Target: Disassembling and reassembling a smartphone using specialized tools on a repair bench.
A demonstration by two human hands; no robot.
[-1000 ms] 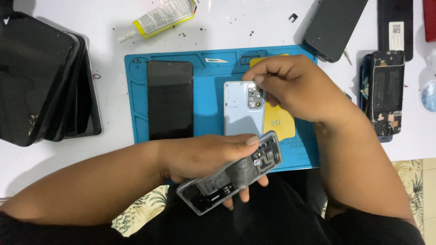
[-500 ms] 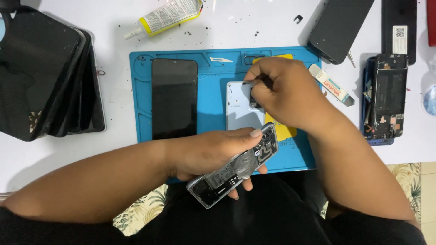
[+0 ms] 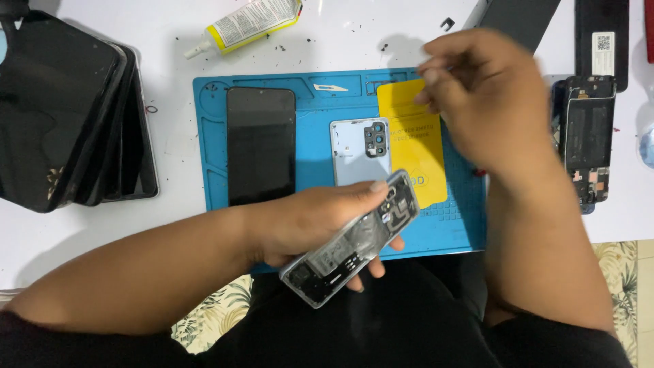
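My left hand [image 3: 310,221] is shut on an opened phone body [image 3: 354,238] with its inner parts showing, tilted over the near edge of the blue work mat [image 3: 211,136]. My right hand [image 3: 487,95] hovers above the mat's far right corner with its fingertips pinched together; I cannot tell whether anything tiny sits between them. A pale blue back cover [image 3: 354,157] with a camera block lies on the mat. Beside it is a yellow sheet [image 3: 412,136], and to its left a black phone screen [image 3: 261,144].
A stack of dark phone panels [image 3: 61,109] leans at the left. A yellow glue tube [image 3: 248,24] lies at the back. Another opened phone [image 3: 589,143] and two black panels [image 3: 599,34] are at the right. A small white pick [image 3: 330,87] rests on the mat.
My right hand has lifted off the pale blue back cover and moved up and to the right, uncovering the cover and the yellow sheet. The left hand keeps its hold on the phone body.
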